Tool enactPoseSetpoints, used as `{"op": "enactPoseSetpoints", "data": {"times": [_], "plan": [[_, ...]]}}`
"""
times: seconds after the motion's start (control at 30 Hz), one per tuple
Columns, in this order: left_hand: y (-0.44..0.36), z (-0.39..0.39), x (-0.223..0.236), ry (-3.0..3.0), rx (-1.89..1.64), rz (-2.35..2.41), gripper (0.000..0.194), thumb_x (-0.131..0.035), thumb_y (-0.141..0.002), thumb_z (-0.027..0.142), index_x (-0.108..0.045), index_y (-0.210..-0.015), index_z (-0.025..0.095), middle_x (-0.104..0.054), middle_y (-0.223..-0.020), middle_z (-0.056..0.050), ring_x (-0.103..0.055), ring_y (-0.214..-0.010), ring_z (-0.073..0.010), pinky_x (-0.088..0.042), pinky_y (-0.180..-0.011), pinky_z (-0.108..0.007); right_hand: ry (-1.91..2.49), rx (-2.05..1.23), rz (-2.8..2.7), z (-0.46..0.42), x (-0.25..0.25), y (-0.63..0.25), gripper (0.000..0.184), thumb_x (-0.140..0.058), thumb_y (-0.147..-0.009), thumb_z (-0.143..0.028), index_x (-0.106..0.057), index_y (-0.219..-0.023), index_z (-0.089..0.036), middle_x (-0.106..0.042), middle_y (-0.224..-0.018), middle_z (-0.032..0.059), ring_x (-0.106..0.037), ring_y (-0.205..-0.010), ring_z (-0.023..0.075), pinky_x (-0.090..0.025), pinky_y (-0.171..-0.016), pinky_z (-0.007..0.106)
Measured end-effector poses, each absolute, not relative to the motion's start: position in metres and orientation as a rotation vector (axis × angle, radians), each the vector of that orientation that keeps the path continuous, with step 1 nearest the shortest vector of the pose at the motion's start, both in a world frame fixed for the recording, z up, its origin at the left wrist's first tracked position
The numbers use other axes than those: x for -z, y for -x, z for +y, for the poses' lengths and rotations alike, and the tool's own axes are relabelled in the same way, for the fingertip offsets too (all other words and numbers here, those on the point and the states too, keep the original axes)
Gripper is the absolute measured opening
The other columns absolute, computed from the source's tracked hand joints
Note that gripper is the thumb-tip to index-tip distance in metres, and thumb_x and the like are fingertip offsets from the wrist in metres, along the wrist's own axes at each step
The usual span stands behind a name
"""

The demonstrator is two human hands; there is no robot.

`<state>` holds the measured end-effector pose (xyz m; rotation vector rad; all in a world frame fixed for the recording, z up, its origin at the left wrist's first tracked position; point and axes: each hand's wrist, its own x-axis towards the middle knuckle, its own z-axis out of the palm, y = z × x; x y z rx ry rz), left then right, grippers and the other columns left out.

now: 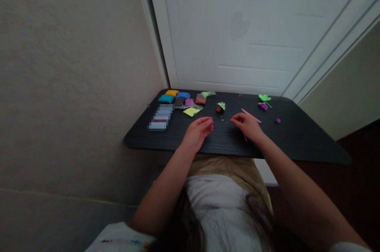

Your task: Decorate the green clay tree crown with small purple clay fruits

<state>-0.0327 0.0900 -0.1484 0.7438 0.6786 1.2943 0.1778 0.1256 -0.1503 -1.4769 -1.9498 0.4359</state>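
My left hand (199, 132) is held above the front of the dark table, its thumb pressed to the fingertips; anything in that pinch is too small to make out. To its right, my right hand (247, 124) also pinches thumb against fingers, and I cannot tell what they hold. A thin pink stick (245, 138) shows below the right palm. Tiny yellow crumbs (222, 120) lie between the hands. Just beyond them sits a small clay figure (221, 106) with a spotted light-green top and a red base. A flat pink modelling tool (251, 115) lies behind my right hand.
Several coloured clay packets, including a yellow one (191, 111) and a teal one (166, 98), cover the table's (311, 145) back left near a blurred rectangle (162, 117). At right are a green clover-like shape (264, 98), a purple clay cluster (263, 106) and a purple ball (278, 120).
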Motion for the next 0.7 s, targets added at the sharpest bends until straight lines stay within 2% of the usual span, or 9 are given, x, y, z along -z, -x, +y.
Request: {"op": "enactPoseSetpoints", "data": {"times": [0.2, 0.7], "plan": [[0.032, 0.096, 0.165, -0.627, -1.307, 0.64, 0.019, -0.069, -0.063, 0.016, -0.061, -0.08, 0.012, -0.063, -0.071, -0.001, -0.058, -0.064, -0.0068, -0.046, -0.067, -0.021, 1.611, -0.278, -2.205, 0.154, 0.162, -0.178, 0.027, -0.047, -0.084, -0.032, -0.052, -0.105, -0.015, -0.055, -0.105, 0.0063, -0.056, -0.089, 0.0151, -0.048, -0.077, 0.036], [0.033, 0.093, 0.164, -0.613, -1.319, 0.614, 0.017, -0.069, -0.063, 0.015, -0.062, -0.078, 0.011, -0.062, -0.068, -0.001, -0.057, -0.064, -0.007, -0.045, -0.066, -0.021, 1.519, 0.0, -2.492, 0.15, 0.141, -0.166, 0.024, -0.046, -0.085, -0.032, -0.055, -0.101, -0.016, -0.056, -0.106, 0.0059, -0.054, -0.096, 0.0165, -0.044, -0.084, 0.04]]}}
